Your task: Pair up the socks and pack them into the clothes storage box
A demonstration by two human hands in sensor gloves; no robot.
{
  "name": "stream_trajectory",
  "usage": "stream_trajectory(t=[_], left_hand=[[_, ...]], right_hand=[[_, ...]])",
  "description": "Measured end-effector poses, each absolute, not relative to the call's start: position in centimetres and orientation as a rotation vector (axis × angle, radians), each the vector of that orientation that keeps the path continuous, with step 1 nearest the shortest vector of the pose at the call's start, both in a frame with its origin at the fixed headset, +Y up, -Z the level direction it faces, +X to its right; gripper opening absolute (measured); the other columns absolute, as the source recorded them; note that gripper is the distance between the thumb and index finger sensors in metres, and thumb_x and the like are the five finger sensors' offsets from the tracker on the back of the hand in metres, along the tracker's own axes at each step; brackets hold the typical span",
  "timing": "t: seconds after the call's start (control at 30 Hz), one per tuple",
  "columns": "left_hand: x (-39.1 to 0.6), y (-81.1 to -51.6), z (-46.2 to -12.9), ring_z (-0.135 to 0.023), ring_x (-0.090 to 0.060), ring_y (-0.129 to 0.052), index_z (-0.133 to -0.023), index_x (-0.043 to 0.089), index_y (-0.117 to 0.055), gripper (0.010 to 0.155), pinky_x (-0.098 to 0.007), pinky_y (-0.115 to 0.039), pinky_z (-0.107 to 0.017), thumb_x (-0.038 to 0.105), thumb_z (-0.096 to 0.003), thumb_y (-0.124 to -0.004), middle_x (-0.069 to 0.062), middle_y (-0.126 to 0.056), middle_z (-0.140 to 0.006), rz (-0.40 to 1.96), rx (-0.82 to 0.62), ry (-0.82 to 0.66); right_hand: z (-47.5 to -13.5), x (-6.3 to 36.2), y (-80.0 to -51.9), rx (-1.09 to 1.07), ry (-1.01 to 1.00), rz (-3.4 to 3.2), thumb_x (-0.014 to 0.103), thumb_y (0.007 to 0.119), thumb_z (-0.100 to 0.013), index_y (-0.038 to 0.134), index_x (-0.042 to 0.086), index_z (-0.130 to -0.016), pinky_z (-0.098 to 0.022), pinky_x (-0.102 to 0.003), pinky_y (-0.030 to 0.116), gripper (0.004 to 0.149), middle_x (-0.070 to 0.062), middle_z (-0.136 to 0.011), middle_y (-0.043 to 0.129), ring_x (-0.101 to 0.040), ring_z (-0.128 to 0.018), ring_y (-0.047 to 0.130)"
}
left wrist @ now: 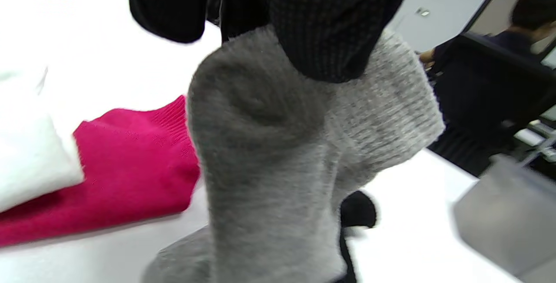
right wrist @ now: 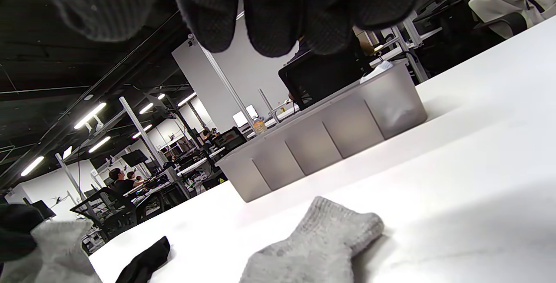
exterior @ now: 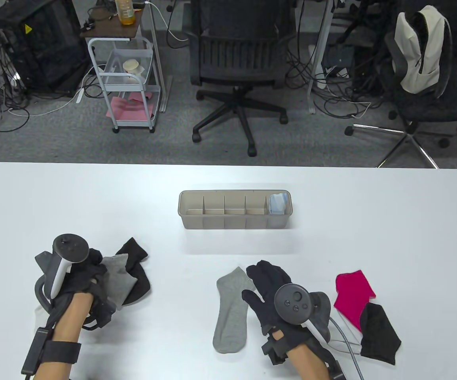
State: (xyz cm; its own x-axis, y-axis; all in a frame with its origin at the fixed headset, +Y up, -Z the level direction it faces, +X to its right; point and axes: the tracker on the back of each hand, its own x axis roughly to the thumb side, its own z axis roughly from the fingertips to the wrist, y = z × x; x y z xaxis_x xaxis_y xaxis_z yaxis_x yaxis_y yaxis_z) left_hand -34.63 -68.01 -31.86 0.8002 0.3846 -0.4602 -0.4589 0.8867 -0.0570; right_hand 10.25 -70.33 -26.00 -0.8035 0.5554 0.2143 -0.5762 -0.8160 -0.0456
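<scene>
My left hand (exterior: pixel 93 273) pinches a grey sock (exterior: pixel 116 279) by its cuff and holds it just above a crumpled black sock (exterior: pixel 135 263) at the table's front left. Up close, gloved fingertips (left wrist: pixel 321 27) clamp this grey sock (left wrist: pixel 278 157). A second grey sock (exterior: pixel 230 312) lies flat at front centre. My right hand (exterior: pixel 262 283) is beside it with straight fingers and holds nothing. The beige storage box (exterior: pixel 196 221) stands mid-table, with a light blue pair (exterior: pixel 279 204) in its rightmost compartment. The box (right wrist: pixel 325 135) rises beyond the flat grey sock (right wrist: pixel 312 248).
A pink sock (exterior: pixel 353 295), a black sock (exterior: pixel 379 332) and a white sock edge (exterior: pixel 347 320) lie right of my right hand. In the left wrist view, a pink sock (left wrist: pixel 130 179) and a white one (left wrist: pixel 30 161) lie on the table. Office chairs stand beyond the far edge.
</scene>
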Motion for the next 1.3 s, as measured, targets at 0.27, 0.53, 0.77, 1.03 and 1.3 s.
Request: stream_trajectory(t=[0.27,0.53,0.77,1.03,1.3], left_hand=[[-31.5,-61.5,-29.4,-0.046,-0.037,-0.089,-0.08,0.031,-0.079,0.037,-0.058,-0.067,-0.04,0.029,-0.0433,-0.085,-0.008,-0.096,-0.075,0.546,-0.018,0.247],[-25.4,-57.6,-27.4,-0.042,-0.034,-0.09,-0.079,0.033,-0.08,0.037,-0.056,-0.07,-0.038,0.03,-0.0431,-0.085,-0.008,-0.097,-0.073,0.58,0.083,-0.076],[-19.2,-56.4,-26.4,-0.041,-0.034,-0.091,-0.079,0.035,-0.081,0.037,-0.056,-0.071,-0.037,0.032,-0.0426,-0.086,-0.007,-0.099,-0.07,0.588,0.068,-0.292],[-13.4,-57.3,-26.5,-0.046,-0.036,-0.091,-0.079,0.036,-0.082,0.037,-0.057,-0.07,-0.039,0.033,-0.0425,-0.087,-0.005,-0.099,-0.072,0.585,-0.082,-0.478],[-10.3,-56.6,-27.1,-0.042,-0.036,-0.09,-0.08,0.035,-0.081,0.04,-0.056,-0.07,-0.037,0.024,-0.0427,-0.089,-0.008,-0.099,-0.068,0.495,-0.024,-0.506]], right_hand=[[-25.9,10.0,-70.5,0.265,-0.118,2.482,0.058,0.072,-0.042,0.065,0.035,-0.098,-0.07,-0.052,0.062,0.061,-0.006,-0.113,0.067,-0.036,-0.102,0.065],[-25.9,9.8,-70.7,0.269,-0.073,2.355,0.057,0.074,-0.042,0.069,0.036,-0.095,-0.065,-0.047,0.068,0.058,-0.006,-0.109,0.072,-0.032,-0.093,0.074],[-25.9,9.6,-71.1,0.295,0.013,2.272,0.062,0.076,-0.038,0.066,0.037,-0.097,-0.063,-0.043,0.065,0.065,-0.009,-0.109,0.06,-0.029,-0.088,0.067],[-26.6,10.3,-71.9,0.323,0.092,2.273,0.069,0.078,-0.028,0.066,0.042,-0.097,-0.065,-0.045,0.06,0.076,-0.009,-0.112,0.056,-0.031,-0.091,0.061],[-26.3,11.9,-73.3,0.305,0.286,2.144,0.055,0.082,-0.039,0.087,0.044,-0.072,-0.061,-0.045,0.056,0.035,-0.006,-0.099,0.066,-0.029,-0.081,0.061]])
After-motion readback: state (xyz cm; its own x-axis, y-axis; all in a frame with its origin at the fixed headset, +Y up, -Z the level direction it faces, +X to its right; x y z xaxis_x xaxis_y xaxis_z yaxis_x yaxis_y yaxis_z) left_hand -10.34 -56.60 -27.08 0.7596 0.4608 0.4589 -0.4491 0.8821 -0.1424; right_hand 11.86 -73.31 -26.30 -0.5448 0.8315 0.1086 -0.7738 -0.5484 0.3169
